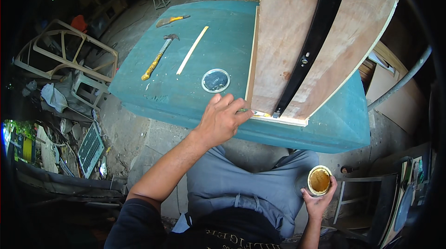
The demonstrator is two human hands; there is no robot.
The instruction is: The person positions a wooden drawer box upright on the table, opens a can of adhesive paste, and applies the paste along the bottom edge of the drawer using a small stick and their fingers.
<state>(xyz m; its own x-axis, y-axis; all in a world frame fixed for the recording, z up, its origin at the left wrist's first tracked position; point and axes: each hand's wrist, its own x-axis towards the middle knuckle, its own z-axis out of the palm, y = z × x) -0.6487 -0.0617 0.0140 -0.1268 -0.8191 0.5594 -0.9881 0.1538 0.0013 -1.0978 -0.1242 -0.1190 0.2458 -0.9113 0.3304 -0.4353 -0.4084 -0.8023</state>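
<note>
Left hand [223, 121]: pinched on a small brush, mostly hidden, at the plywood panel's [283, 40] near corner.
Right hand [318, 198]: wrapped around an open glue tin [319, 180], off the bench [186, 63].
Tin lid [216, 80]: near bench edge.

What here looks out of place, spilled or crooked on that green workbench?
Nothing is spilled. The round tin lid lies alone on the green table, while its open tin of amber glue sits in the right hand, off the table. The brown plywood panel rests askew, and the left hand works at its near corner.
</note>
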